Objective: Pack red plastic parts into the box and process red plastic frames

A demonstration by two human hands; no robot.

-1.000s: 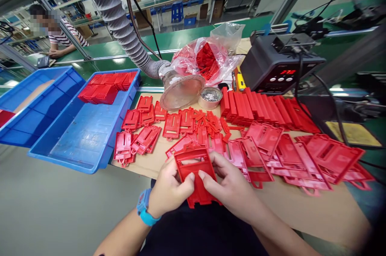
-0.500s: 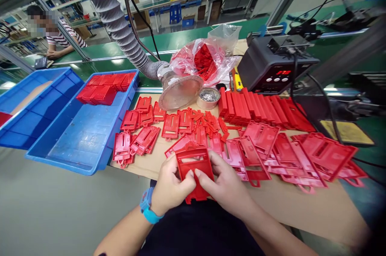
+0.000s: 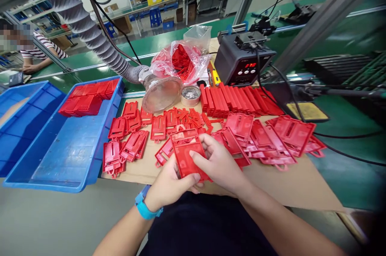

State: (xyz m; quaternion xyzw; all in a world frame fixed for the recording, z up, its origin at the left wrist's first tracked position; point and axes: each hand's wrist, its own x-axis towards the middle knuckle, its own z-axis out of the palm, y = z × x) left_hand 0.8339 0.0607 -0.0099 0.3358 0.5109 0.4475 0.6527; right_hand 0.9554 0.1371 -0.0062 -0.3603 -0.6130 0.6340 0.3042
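Note:
Both hands grip one flat red plastic frame (image 3: 184, 152) close to my body, above the near edge of a cardboard sheet (image 3: 271, 185). My left hand (image 3: 167, 185) holds its lower left side from beneath, fingers curled. My right hand (image 3: 219, 163) wraps its right side, thumb pressed on the face. Just beyond lie several loose red frames (image 3: 135, 143) scattered over the cardboard, and a neat upright row of red frames (image 3: 238, 99) stands behind them.
A blue bin (image 3: 72, 143) at the left holds stacked red parts (image 3: 86, 97); a second blue bin (image 3: 21, 115) lies beside it. A ribbed suction hose with clear funnel (image 3: 161, 93), a small tin (image 3: 190, 95), a bag of red parts (image 3: 181, 60) and a black soldering station (image 3: 241, 62) stand behind. Another person sits far left.
The view has swung right and down. The red frame has turned in my hands and risen slightly; my left hand has slid under it and my right thumb now presses its face.

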